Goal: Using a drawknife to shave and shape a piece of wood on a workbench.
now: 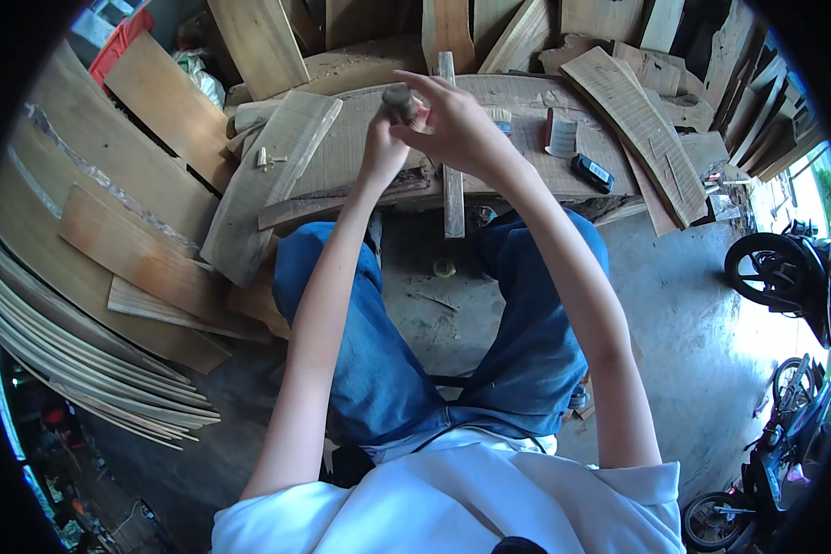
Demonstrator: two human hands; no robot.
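Above the far side of the wooden workbench point(342, 152), my left hand point(385, 148) is closed around a short, greyish-brown piece with a rounded end point(399, 102). Its kind is not clear, and fingers cover its lower part. My right hand point(459, 127) is close beside it, index finger and thumb stretched apart around the piece; whether they touch it I cannot tell. Below the hands, a narrow wooden strip point(453, 198) lies across the bench and sticks out over its near edge. A brush-like tool point(500, 120) lies partly behind my right wrist.
On the bench's right are a black handheld device point(592, 173), a small open packet point(560, 137) and a long plank point(642, 129). A board point(268, 189) with small wood bits lies left. Boards lean all around; motorcycles point(776, 268) stand right. A roll point(444, 268) is on the floor.
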